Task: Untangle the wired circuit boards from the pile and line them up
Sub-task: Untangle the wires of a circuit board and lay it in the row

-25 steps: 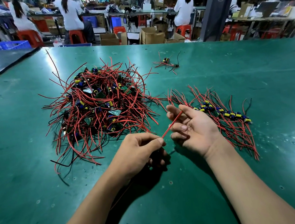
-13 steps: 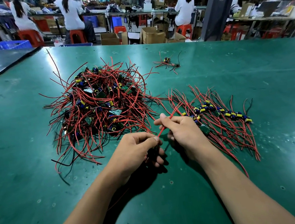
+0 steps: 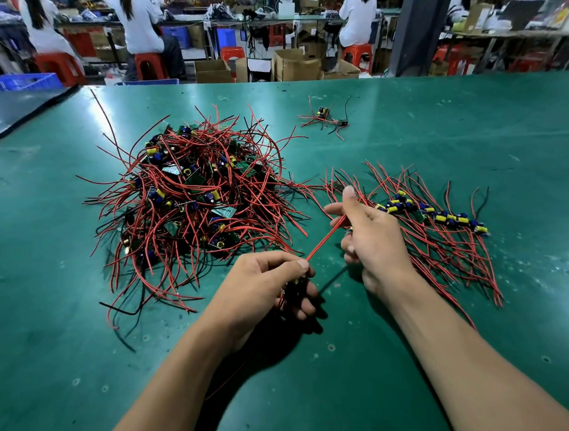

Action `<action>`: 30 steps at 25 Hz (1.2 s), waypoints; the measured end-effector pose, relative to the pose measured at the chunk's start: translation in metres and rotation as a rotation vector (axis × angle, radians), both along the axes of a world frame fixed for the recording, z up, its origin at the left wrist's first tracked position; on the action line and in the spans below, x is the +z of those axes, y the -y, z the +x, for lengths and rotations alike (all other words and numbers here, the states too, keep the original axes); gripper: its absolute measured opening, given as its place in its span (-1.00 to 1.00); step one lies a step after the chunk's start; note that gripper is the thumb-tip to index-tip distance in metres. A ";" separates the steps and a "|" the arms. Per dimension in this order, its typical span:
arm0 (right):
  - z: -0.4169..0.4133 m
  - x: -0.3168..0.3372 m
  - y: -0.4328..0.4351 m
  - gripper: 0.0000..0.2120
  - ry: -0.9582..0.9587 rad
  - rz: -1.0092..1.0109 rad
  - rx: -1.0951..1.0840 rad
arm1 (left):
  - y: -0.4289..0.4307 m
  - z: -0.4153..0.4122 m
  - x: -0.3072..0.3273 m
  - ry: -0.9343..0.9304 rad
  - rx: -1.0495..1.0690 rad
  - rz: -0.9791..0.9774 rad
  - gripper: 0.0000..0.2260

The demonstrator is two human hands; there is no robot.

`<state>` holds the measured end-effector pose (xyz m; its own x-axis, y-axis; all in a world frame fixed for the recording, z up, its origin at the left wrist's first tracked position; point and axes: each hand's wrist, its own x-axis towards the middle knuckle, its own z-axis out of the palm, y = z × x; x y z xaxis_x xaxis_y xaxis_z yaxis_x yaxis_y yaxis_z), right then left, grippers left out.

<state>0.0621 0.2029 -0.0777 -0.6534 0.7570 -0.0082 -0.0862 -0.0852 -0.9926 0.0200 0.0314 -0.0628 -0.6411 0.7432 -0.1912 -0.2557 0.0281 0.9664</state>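
Toward the near edge of the bench (image 3: 474,123), about midway along it, I see both hands raised a little above the green surface with one red wire (image 3: 323,243) stretched straight between them. The left hand (image 3: 265,285) pinches the wire's lower end between thumb and forefinger; its other fingers are curled under, around something small and dark that I cannot make out. The right hand (image 3: 371,238) grips the upper end, thumb pointing up, forefinger hooked toward the left and the remaining fingers curled in.

The pile (image 3: 192,202) of wired circuit boards sits left of centre, a dense tangle of red and black leads with green boards and blue and yellow parts showing through. Its loose ends spread out over the bench, a few reaching close to the left hand.

Right of centre, just behind the right hand, lies the row of sorted boards (image 3: 431,216). They run side by side in a slanted line toward the right edge, their leads fanning out to both sides.

A small stray cluster (image 3: 326,117) of boards and wire lies apart, nearer the far edge. Beyond that edge, workers in white (image 3: 358,13) sit on red stools (image 3: 149,65) among cardboard boxes (image 3: 297,64).
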 end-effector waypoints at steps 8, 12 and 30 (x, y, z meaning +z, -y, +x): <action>0.009 0.004 0.018 -0.53 0.131 0.162 0.186 | -0.008 -0.013 0.003 0.268 0.123 0.103 -0.45; 0.009 0.003 0.039 -0.71 0.213 0.536 0.291 | -0.009 -0.017 -0.002 0.291 0.096 0.155 -0.39; 0.012 -0.001 0.012 -0.74 0.605 1.096 0.199 | 0.003 -0.019 -0.003 -0.238 0.587 -0.083 -0.68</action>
